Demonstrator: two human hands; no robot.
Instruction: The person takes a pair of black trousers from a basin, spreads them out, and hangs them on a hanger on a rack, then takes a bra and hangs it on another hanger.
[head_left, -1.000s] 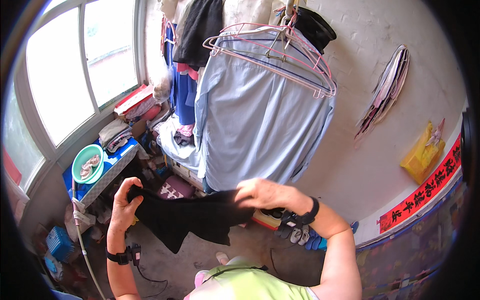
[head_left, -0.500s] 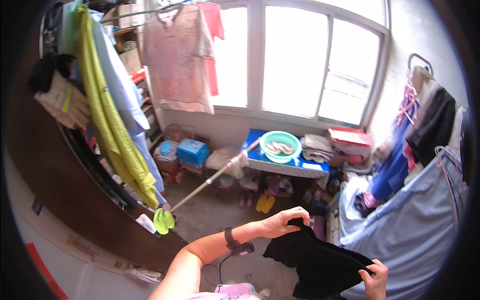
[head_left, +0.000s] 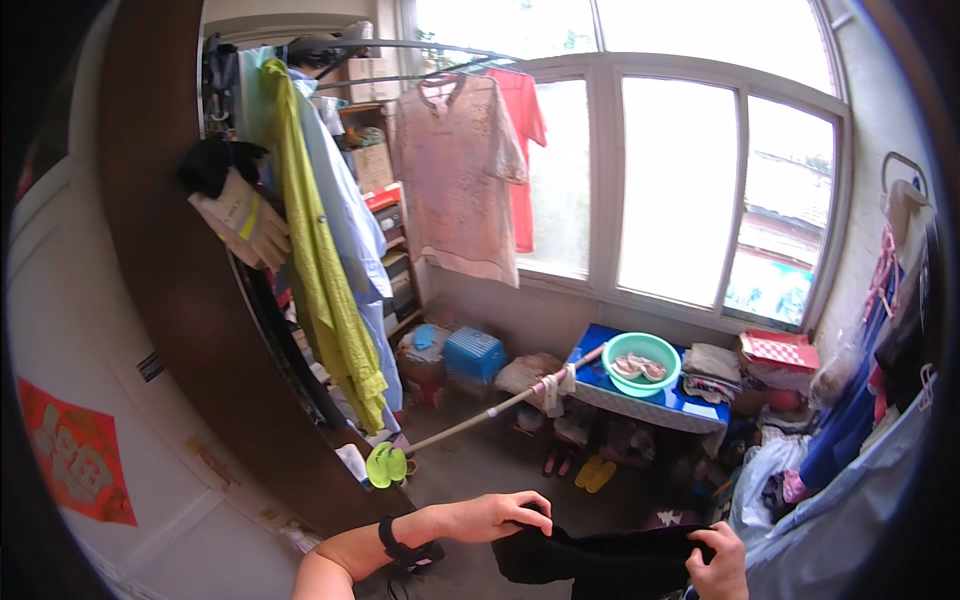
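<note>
A black cloth garment [head_left: 610, 562] is stretched between my two hands at the lower middle of the view. My left hand [head_left: 505, 515] pinches its left upper corner, the thumb below the curled fingers. At the opposite corner, my right hand [head_left: 720, 562] grips the cloth's edge. The garment's top edge runs nearly level and sags slightly, while its lower part drops out of the picture. A dark strap with a small device [head_left: 410, 550] circles my left wrist.
Hanging clothes, including a yellow-green garment [head_left: 315, 250] and a pink shirt [head_left: 455, 170], fill the left and back. A pole [head_left: 490, 412] slants across the room toward a blue-topped table [head_left: 590, 375] bearing a green basin [head_left: 640, 388]. Light-blue cloth [head_left: 850, 520] hangs at right.
The view has swung left and up, so the room appears farther right and lower. Both hands still hold the black garment, now lower in view, with its top edge more nearly level.
</note>
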